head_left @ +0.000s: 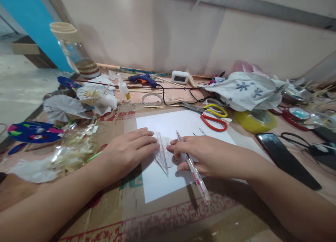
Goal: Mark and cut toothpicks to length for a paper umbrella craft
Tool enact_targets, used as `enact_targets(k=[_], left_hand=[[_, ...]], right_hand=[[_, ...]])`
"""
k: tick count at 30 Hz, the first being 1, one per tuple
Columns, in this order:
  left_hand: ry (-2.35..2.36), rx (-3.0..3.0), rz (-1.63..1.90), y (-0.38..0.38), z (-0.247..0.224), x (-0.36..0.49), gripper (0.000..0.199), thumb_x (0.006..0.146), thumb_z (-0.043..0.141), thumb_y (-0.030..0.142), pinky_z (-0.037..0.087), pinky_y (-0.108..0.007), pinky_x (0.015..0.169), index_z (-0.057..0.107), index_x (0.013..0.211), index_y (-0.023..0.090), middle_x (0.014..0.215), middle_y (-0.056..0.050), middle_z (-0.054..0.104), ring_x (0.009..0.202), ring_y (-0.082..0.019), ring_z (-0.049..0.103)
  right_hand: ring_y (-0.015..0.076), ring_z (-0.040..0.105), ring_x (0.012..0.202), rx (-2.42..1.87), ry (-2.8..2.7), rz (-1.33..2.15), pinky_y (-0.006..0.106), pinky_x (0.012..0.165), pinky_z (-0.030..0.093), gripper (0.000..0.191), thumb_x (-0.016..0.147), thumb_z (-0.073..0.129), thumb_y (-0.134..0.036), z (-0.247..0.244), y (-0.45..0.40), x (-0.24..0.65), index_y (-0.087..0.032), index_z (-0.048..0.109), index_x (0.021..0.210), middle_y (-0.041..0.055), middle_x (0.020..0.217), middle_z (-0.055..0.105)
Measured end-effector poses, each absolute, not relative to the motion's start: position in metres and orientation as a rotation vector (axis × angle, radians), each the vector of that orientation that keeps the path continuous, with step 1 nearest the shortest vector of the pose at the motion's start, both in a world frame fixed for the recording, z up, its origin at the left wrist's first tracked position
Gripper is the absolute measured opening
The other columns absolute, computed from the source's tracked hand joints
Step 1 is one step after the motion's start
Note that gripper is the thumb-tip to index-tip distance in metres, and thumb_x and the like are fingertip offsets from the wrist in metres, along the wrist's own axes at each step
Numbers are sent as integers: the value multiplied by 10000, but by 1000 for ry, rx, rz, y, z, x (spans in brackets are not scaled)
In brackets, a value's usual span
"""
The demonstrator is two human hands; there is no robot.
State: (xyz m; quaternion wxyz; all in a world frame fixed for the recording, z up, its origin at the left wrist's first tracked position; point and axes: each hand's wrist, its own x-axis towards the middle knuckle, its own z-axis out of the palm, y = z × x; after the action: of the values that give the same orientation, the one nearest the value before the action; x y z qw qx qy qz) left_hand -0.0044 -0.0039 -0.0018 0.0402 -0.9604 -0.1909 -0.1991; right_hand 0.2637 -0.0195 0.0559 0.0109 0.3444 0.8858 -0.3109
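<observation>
A white sheet of paper [160,189] lies on the cardboard, with a small round outline and some pen marks on it. My left hand [131,149] rests on the sheet's left part, its fingertips pressing on a clear triangular ruler [162,156]. To the right, my right hand [196,152] has a clear pen with red parts [198,182] between its fingers. The pen slants, its tip pointing up and away from the paper's near edge. The fingertips of my right hand are close to the ruler's right side.
Scissors [214,121] with red and yellow handles touch the sheet's far edge. Behind are a glue gun [144,80], a glue bottle [123,90] and a white timer [180,77]. Yellow tape [254,120] and a black phone [286,159] lie right; fans and plastic wrapping [70,154] lie left.
</observation>
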Motion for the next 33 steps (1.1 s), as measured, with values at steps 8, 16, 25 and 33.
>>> enact_targets(k=[8, 16, 25, 33], left_hand=[[-518, -2975, -643, -5, 2, 2, 316, 996, 410, 146, 491, -463, 1079, 666, 1177, 103, 1154, -118, 717, 1132, -242, 630], [-479, -2950, -583, -4, 3, 3, 318, 1001, 409, 160, 524, -455, 1046, 675, 1168, 110, 1211, -94, 712, 1143, -244, 638], [-477, -2961, -527, -6, 0, 1, 324, 990, 417, 136, 528, -459, 1031, 650, 1212, 100, 1246, -102, 698, 1170, -253, 625], [-432, -2965, -479, -5, 5, 2, 369, 1003, 351, 128, 498, -466, 1049, 611, 1263, 94, 1241, -142, 692, 1165, -253, 631]], right_hand=[[237, 661, 906, 1076, 2803, -987, 320, 781, 466, 232, 924, 640, -318, 53, -19, 266, -218, 648, 1134, 77, 1026, 709], [223, 661, 866, 1103, 2819, -994, 295, 749, 449, 215, 906, 653, -322, 51, -19, 267, -235, 661, 1103, 64, 984, 713], [236, 656, 887, 1068, 2817, -926, 308, 740, 444, 257, 937, 612, -343, 50, -19, 268, -220, 627, 1162, 79, 1011, 709], [232, 662, 880, 1085, 2819, -984, 311, 757, 449, 232, 912, 645, -330, 50, -19, 268, -228, 659, 1120, 72, 996, 720]])
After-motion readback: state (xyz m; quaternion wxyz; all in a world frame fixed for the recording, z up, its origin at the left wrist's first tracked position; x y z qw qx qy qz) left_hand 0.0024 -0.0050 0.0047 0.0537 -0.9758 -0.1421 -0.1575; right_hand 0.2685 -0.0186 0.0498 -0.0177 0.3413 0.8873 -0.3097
